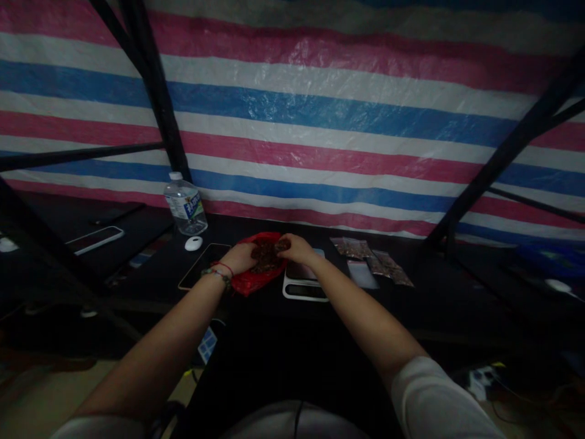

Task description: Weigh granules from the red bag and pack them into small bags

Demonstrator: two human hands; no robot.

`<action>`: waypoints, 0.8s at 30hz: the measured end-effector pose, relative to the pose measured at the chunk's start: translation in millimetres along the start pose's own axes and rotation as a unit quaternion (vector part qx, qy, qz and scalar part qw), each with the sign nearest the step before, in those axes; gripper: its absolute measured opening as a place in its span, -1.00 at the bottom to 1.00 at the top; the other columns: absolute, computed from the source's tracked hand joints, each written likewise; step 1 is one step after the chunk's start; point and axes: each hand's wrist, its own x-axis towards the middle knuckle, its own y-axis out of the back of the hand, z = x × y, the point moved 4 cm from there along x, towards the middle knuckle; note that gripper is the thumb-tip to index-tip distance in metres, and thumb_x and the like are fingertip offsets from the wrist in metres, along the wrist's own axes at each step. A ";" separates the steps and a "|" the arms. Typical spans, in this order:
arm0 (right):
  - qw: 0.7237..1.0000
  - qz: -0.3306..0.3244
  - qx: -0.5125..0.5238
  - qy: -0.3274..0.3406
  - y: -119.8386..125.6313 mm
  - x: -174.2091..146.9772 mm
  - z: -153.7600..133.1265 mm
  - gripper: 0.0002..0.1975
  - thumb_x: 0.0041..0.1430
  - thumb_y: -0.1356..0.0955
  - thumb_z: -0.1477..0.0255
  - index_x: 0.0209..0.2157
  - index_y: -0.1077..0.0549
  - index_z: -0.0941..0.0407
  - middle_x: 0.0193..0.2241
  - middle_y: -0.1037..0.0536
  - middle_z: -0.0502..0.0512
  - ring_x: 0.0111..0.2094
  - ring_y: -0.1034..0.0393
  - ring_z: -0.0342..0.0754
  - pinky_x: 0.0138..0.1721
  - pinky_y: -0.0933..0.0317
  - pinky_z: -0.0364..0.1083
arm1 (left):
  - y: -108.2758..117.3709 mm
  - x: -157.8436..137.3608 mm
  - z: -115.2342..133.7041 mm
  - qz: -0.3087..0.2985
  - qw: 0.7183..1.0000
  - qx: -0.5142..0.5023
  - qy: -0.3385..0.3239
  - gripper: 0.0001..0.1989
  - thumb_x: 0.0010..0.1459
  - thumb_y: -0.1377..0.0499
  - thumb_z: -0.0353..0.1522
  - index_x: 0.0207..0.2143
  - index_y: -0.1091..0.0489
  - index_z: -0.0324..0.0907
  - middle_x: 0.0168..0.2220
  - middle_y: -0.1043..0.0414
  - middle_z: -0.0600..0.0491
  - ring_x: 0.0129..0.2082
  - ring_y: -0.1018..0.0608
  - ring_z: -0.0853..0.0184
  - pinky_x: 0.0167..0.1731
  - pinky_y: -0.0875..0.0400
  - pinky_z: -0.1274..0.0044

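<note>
On the worktop (448, 292), right of the bottle (185, 210) and the phone (200, 266), the left hand (241, 258) has its fingers at the left of the brown bits (265, 259) in the open red bag (251, 284); whether they grip any, I cannot tell. It serves best steadying the bag. The right hand (295, 247) seems to pinch a clump of bits at the bag's right side; a light, low hold should limit spills onto the scale (305, 292), left of the filled packets (353, 247).

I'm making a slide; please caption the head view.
Both hands at a red bag of brown bits, with a white scale alongside.
</note>
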 end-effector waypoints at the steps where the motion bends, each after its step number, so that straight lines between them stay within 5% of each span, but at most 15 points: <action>1: 1.000 0.004 -0.015 -0.003 10.9 -4.6 4.4 -0.66 -0.17 -0.46 0.48 -0.25 -0.45 0.10 -0.31 -0.52 0.01 -0.30 -0.41 -0.09 -0.24 -0.26 -0.12 | -2.8 3.4 1.9 -0.004 1.000 0.007 -0.009 -0.66 0.08 -0.06 -0.35 -0.10 -0.45 -0.16 -0.11 -0.51 -0.03 -0.13 -0.51 0.23 -0.11 -0.34 0.53; 7: 0.993 0.035 -0.083 -0.075 57.9 -36.0 42.6 -0.69 -0.12 -0.45 0.45 -0.24 -0.46 0.12 -0.29 -0.55 0.07 -0.27 -0.43 -0.06 -0.23 -0.25 -0.13 | -21.9 21.0 7.5 -0.017 0.998 0.041 -0.051 -0.57 0.03 -0.12 -0.30 -0.02 -0.41 -0.19 -0.05 -0.46 -0.07 -0.08 -0.49 0.19 -0.05 -0.32 0.50; 12: 0.988 0.033 -0.110 -0.106 61.4 -48.8 61.4 -0.57 -0.17 -0.49 0.37 -0.18 -0.45 0.11 -0.20 -0.54 0.12 -0.18 -0.42 0.01 -0.14 -0.24 -0.08 | -32.0 29.5 4.8 0.004 0.997 0.063 -0.054 -0.62 0.07 -0.10 -0.30 -0.06 -0.43 -0.18 -0.06 -0.45 -0.08 -0.08 -0.48 0.20 -0.04 -0.31 0.48; 15: 0.987 0.089 -0.104 -0.087 67.0 -60.3 62.8 -0.44 -0.13 -0.46 0.26 -0.05 -0.39 0.14 -0.08 -0.48 0.19 -0.07 -0.37 0.06 -0.06 -0.21 -0.02 | -34.9 35.6 6.3 0.019 0.996 0.061 -0.055 -0.66 0.10 -0.07 -0.32 -0.07 -0.44 -0.17 -0.06 -0.45 -0.06 -0.07 -0.47 0.21 -0.01 -0.28 0.48; 19: 0.976 0.193 -0.060 -0.080 77.2 -100.4 71.5 -0.57 0.02 -0.36 0.27 -0.08 -0.40 0.17 -0.15 -0.48 0.20 -0.13 -0.37 0.04 -0.14 -0.25 -0.01 | -38.2 44.2 14.0 0.035 0.996 0.061 -0.061 -0.58 0.10 -0.10 -0.19 -0.03 -0.41 -0.17 -0.01 -0.41 -0.10 -0.02 -0.43 0.16 0.03 -0.25 0.43; 24: 0.969 0.222 -0.056 -0.093 74.0 -153.5 92.1 -0.69 0.03 -0.30 0.33 -0.17 -0.42 0.14 -0.28 -0.49 0.12 -0.29 -0.38 0.00 -0.25 -0.26 -0.02 | -44.1 51.2 27.0 0.015 0.995 0.069 -0.069 -0.60 0.12 -0.06 -0.21 -0.02 -0.41 -0.14 0.01 -0.37 -0.11 0.01 -0.40 0.12 0.08 -0.18 0.35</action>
